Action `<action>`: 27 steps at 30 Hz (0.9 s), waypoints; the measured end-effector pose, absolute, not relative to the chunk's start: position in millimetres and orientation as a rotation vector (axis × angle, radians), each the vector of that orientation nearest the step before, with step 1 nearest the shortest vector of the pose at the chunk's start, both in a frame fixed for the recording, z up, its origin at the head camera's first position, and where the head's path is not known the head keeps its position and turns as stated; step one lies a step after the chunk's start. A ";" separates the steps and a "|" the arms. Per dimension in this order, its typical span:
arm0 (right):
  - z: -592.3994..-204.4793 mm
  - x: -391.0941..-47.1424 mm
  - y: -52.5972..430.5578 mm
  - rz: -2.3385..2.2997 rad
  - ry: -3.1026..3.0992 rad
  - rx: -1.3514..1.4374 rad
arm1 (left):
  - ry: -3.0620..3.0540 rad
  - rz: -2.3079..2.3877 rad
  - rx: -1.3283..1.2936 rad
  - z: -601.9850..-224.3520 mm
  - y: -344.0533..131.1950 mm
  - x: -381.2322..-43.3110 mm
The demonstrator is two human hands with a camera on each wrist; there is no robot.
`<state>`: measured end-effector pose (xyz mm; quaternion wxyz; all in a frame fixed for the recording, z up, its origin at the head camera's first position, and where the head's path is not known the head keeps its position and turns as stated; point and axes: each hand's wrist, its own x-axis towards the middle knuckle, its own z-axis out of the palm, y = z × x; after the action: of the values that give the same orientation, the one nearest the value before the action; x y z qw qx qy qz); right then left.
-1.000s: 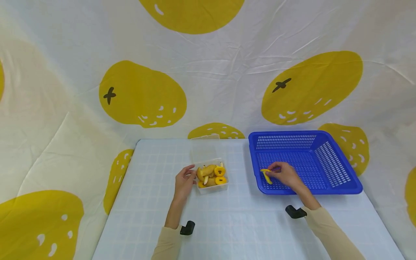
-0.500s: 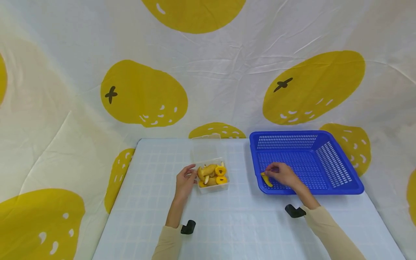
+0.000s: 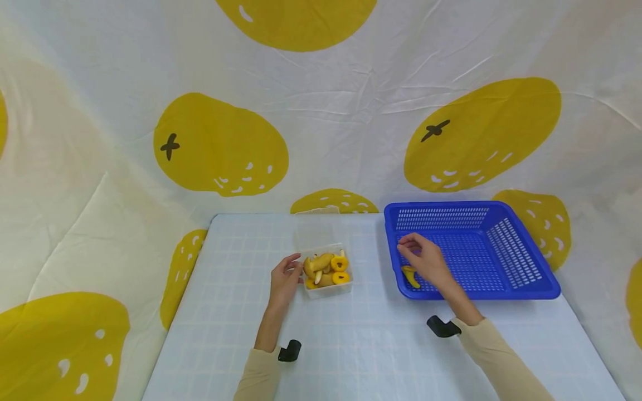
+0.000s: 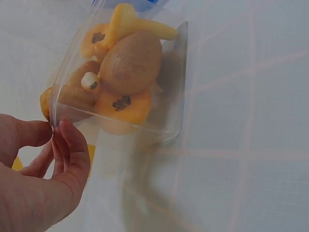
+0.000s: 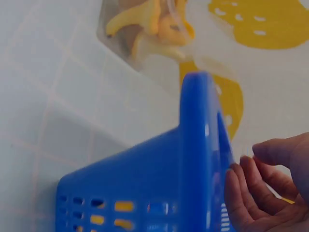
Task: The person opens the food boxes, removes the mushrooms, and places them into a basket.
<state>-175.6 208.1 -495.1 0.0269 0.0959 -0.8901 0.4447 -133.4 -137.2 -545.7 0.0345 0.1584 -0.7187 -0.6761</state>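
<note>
My left hand (image 3: 284,287) stands at the left side of a clear plastic box (image 3: 328,292), and in the left wrist view its thumb and fingers pinch the box's edge. Inside lie several mushrooms (image 4: 130,63), some with brown caps, some yellow with dark marks. On the right, my right hand (image 3: 428,262) is over the left part of a blue plastic basket (image 3: 524,292). Nothing is between its fingers, which are loosely bent in the right wrist view. One yellow mushroom (image 3: 412,278) lies in the basket's front left corner.
The box's clear lid (image 3: 316,231) is hinged back behind it. A pale checked cloth (image 3: 371,351) covers the table, and a curtain (image 3: 346,145) with yellow fruit prints hangs behind. The basket's slotted walls rise around its floor.
The right hand has let go of the yellow mushroom, which now lies in the basket, and has moved up and left from it. My left hand stays at the box.
</note>
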 end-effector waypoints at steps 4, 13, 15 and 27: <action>-491.3 -176.7 195.2 1.422 -2.710 0.315 | -2.215 -2.067 0.489 -545.1 -136.4 -133.0; -486.7 -179.2 161.1 1.515 -2.656 0.379 | -2.227 -2.084 0.498 -546.0 -137.6 -132.8; -487.9 -180.3 153.7 1.532 -2.653 0.390 | -2.224 -2.098 0.497 -547.0 -138.6 -133.1; -503.0 -183.5 110.2 1.676 -2.562 0.587 | -2.204 -2.107 0.501 -547.8 -137.9 -132.8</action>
<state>-183.5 110.2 -503.0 0.0119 0.1883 -0.8218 0.5377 -132.8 -137.9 -547.8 0.0255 0.1622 -0.7130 -0.6816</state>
